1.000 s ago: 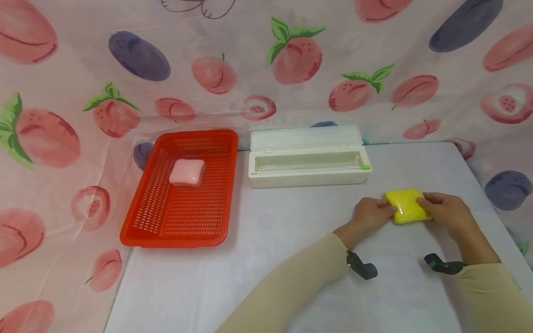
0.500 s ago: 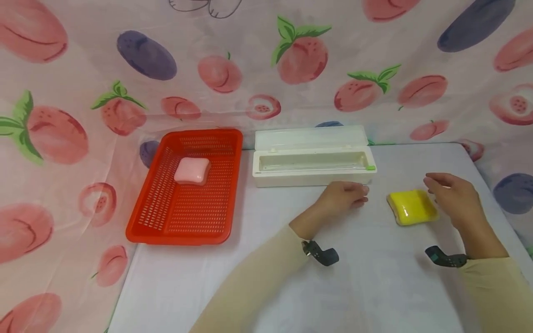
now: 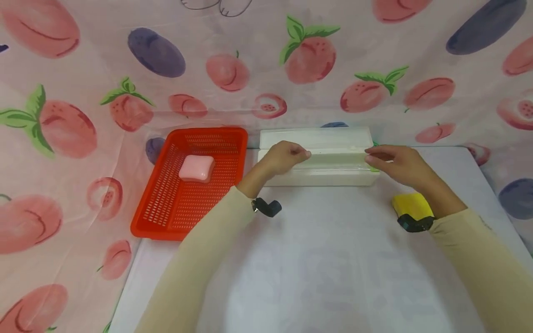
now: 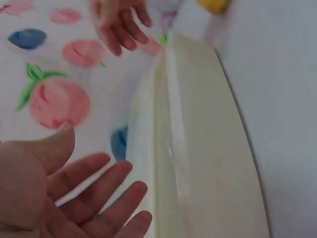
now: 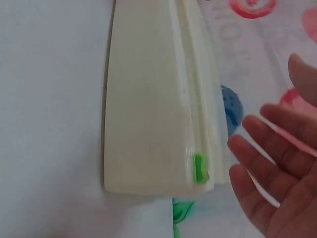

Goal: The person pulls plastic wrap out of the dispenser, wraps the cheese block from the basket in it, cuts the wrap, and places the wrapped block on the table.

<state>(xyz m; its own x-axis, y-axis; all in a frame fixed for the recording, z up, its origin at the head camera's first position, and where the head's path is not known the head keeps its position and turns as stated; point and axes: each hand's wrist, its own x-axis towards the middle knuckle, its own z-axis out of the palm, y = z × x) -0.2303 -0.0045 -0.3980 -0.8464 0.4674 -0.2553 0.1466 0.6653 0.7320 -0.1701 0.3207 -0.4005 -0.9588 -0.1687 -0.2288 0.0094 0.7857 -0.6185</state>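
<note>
A long white box [image 3: 320,178] with a small green slider [image 5: 200,168], like a cling film dispenser, stands at the back of the table, its translucent lid [image 3: 320,138] raised behind it. My left hand [image 3: 283,157] hovers over the box's left part; in the left wrist view its fingers [image 4: 111,198] are spread and hold nothing. At the box's right end is my right hand [image 3: 401,166], fingers [image 5: 270,171] loosely extended, also holding nothing. A glossy yellow square pack [image 3: 410,205] lies on the table below the right forearm, partly hidden by the wrist camera.
To the left stands a red perforated basket [image 3: 139,226] with a pink, rounded, soap-like block [image 3: 196,168] in it. The left forearm passes over its lower right corner. A fruit-print cloth [image 3: 233,106] hangs behind the white-covered table [image 3: 325,259].
Both hands have let go of the yellow pack, which stays on the table. They have moved left and away from me to the white box, the left hand farther. The view has turned slightly.
</note>
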